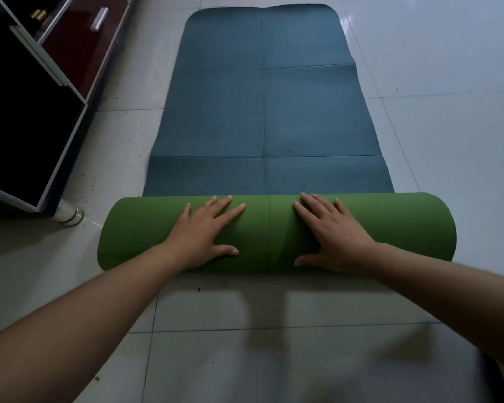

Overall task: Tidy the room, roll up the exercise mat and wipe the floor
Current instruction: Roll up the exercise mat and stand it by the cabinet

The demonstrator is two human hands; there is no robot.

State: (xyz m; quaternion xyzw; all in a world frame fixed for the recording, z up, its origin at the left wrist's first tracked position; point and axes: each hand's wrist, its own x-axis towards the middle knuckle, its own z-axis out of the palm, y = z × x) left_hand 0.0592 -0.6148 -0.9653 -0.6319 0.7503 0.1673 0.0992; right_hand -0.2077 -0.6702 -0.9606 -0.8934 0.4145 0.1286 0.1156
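Observation:
The exercise mat (262, 112) lies on the white tiled floor, its blue top side flat and stretching away from me. Its near end is rolled into a thick green roll (405, 225) lying crosswise in front of me. My left hand (204, 234) presses flat on the roll left of its middle, fingers spread and straight. My right hand (332, 237) presses flat on the roll right of its middle, fingers likewise spread. Both thumbs point toward each other over the near side of the roll.
A dark cabinet (26, 112) with pale edges stands at the left, its round metal foot (70, 216) close to the roll's left end. Dark specks of dirt lie on the tiles (274, 359) beside the cabinet. Open tiled floor spreads to the right.

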